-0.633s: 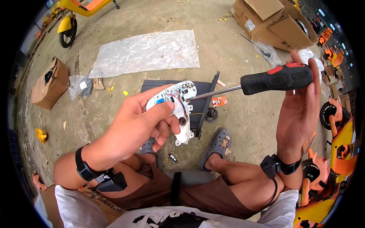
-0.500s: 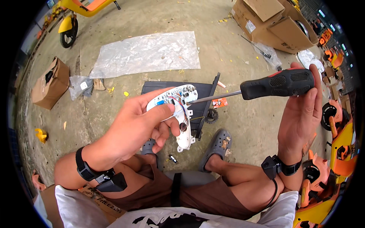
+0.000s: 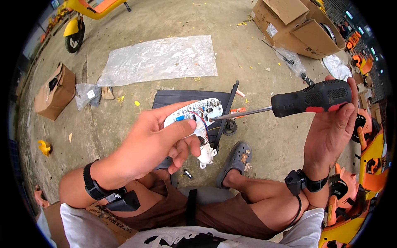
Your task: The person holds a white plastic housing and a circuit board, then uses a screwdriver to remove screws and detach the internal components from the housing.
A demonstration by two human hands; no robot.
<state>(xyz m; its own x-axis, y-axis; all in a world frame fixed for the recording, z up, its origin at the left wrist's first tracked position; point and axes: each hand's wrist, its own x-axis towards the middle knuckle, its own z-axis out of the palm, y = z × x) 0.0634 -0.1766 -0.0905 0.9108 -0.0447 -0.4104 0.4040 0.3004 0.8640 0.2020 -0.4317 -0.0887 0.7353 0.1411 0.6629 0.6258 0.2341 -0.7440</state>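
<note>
My left hand (image 3: 155, 136) grips a white curved plastic housing with a circuit board (image 3: 202, 108) in it, its thumb lying across the front. Thin coloured wires and a small blue component show on the board; the fingers hide part of its back and lower left. In my right hand (image 3: 331, 130) is a screwdriver (image 3: 312, 99) with a black and red handle, held at its end between fingers and thumb. The shaft points left, and its tip meets the board near the wires. Whether the tip sits in a screw I cannot make out.
Below the hands lie a black panel (image 3: 182, 98), a dark gear-like part (image 3: 230, 127) and a small connector (image 3: 188, 174) on the concrete. Farther off are a clear plastic sheet (image 3: 161, 60), cardboard boxes (image 3: 56, 91) and a yellow scooter (image 3: 89, 10). Orange and yellow parts (image 3: 366, 165) crowd the right.
The housing has shifted slightly right and down in my left hand. The screwdriver has moved right with it, and its handle has turned, the red part now facing downward.
</note>
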